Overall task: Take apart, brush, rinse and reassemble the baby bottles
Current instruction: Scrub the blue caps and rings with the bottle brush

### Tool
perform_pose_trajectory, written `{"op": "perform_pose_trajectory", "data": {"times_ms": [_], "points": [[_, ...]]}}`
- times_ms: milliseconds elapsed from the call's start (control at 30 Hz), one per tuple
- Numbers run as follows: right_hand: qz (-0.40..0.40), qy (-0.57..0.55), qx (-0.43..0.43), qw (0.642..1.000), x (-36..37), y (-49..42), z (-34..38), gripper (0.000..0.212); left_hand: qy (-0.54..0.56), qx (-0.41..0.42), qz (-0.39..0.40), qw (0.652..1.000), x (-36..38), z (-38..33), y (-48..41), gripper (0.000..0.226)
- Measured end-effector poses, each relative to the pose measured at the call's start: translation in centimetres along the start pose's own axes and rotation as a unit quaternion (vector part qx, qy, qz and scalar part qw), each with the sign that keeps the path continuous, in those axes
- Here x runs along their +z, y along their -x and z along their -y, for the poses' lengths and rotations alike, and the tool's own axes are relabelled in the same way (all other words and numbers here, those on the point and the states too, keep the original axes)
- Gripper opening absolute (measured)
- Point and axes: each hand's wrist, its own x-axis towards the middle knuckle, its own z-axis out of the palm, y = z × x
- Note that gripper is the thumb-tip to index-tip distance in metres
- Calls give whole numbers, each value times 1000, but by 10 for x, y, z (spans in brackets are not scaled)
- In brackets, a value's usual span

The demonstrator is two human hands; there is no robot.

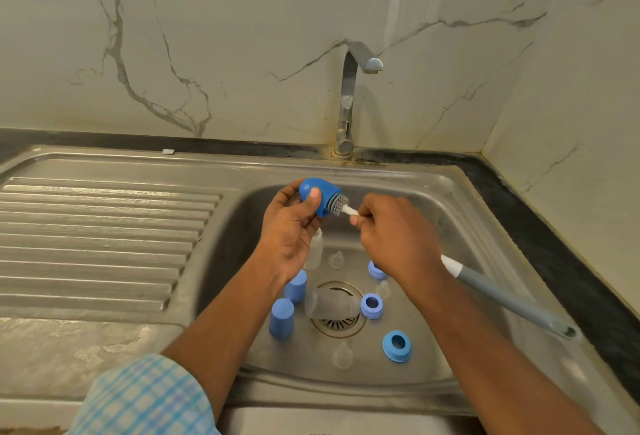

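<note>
Gripping the blue cap (313,196) in the left hand (291,234) above the back-left corner of the sink (415,171); pinching the brush (338,205) by its white neck with the right hand (391,237), working the bristles at the cap's mouth. Seeming light, stiff, probably slippery when wet: holding round the sides suiting best. Lying below, crowding the drain (341,325): clear bottle (332,306), rings (371,306), two more caps (282,317), teats (342,355).

In the sink basin (446,192), a bottle (329,306) lies across the drain (337,326), with two caps (282,317) at its nine and ten o'clock, three collar rings (397,345) from one to five o'clock, and the faucet (348,102) at twelve o'clock.
</note>
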Motion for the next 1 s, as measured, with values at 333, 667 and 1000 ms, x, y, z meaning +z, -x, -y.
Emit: {"op": "perform_pose_trajectory", "data": {"times_ms": [333,667,1000], "points": [[99,23,-36,994,-5,-1,-11,37,61,-41,62,995,-3,-1,1,36],[-2,39,-71,997,3,2,-4,17,-12,-32,4,999,4,9,6,52],[9,4,-81,997,-1,-1,-9,15,67,-13,-13,998,-4,-6,-2,63]]}}
